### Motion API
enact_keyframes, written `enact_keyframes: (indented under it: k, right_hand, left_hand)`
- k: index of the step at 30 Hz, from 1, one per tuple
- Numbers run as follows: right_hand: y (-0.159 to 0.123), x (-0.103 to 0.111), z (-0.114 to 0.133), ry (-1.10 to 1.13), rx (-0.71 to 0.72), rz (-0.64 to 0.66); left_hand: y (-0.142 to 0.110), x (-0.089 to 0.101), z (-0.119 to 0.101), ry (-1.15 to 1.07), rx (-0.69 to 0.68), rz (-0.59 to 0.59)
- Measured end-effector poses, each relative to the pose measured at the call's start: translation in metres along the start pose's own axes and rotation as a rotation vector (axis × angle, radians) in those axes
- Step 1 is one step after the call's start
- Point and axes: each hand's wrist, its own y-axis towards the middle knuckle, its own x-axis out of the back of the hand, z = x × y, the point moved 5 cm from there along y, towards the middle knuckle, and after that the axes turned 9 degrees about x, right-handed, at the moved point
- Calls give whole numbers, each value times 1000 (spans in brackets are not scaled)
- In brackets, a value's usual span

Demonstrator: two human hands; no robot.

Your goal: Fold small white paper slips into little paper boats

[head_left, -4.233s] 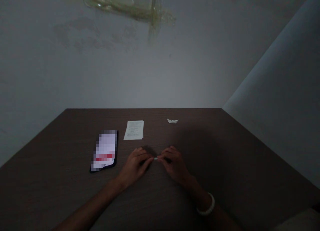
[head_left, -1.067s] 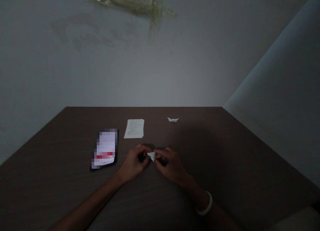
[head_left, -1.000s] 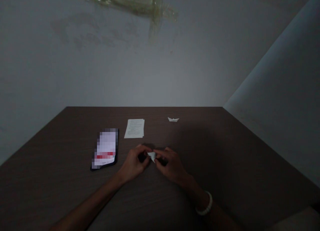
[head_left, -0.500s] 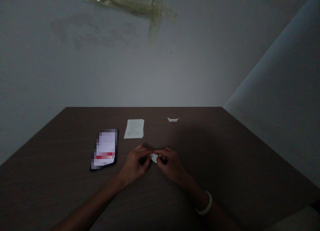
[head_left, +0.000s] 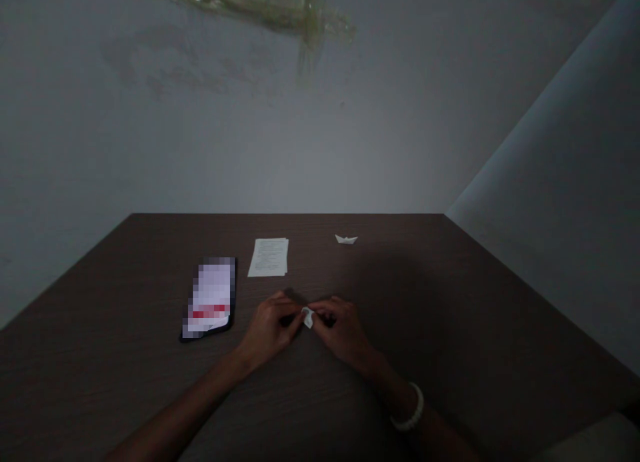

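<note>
A small folded piece of white paper [head_left: 308, 318] is pinched between my two hands, low over the table's middle. My left hand [head_left: 270, 327] grips its left side between thumb and fingers. On the right side, my right hand [head_left: 345, 329] holds it the same way, the fingertips of both hands nearly meeting. Much of the paper is hidden behind the fingers, so its exact folds do not show. Farther back, a small white paper boat [head_left: 347, 240] stands on the table.
The brown table [head_left: 475, 329] reaches to a grey wall [head_left: 320, 149]. Left of my hands lies a phone [head_left: 211, 295] with a lit, blurred screen. Behind them is a small stack of printed paper sheets [head_left: 269, 257]. A pale bracelet [head_left: 411, 412] circles my right wrist.
Between my fingertips the paper has shifted and tilted slightly, and its visible part looks narrower. Both hands stay in nearly the same place; the boat, sheets and phone have not moved.
</note>
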Motion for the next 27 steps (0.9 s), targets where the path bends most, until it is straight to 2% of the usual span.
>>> enact_keyframes:
  k: [10,19,27]
  right_hand:
    - [1,3,1,-95,147,51]
    - [-2,6,0,-166,228,146]
    - [-3,6,-3,-250,269,208]
  left_hand:
    - [-2,-5,7,29,-27,10]
    - [-3,-2,2,29,-57,1]
    - [-8,-8,0,141,-110,63]
